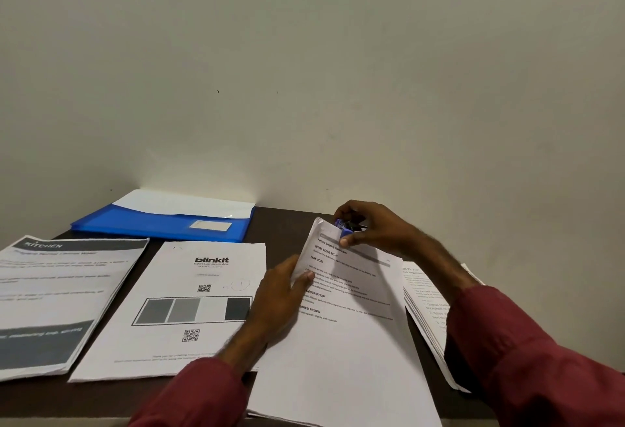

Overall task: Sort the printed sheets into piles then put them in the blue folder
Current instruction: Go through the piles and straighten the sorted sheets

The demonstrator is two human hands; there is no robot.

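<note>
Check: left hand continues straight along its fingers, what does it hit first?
Probably the right hand pinching a small blue clip-like tool on the white printed stack the left hand grips; depth unclear.

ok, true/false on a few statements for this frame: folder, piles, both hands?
1. The blue folder lies at the back of the desk, by the wall. True.
2. The right hand holds a pen. False: it pinches a small blue object at the text stack's top corner.
3. The blinkit pile lies between the KITCHEN pile and the text stack. True.
4. The left hand rests on the KITCHEN pile. False: it grips the text stack's left edge.
</note>
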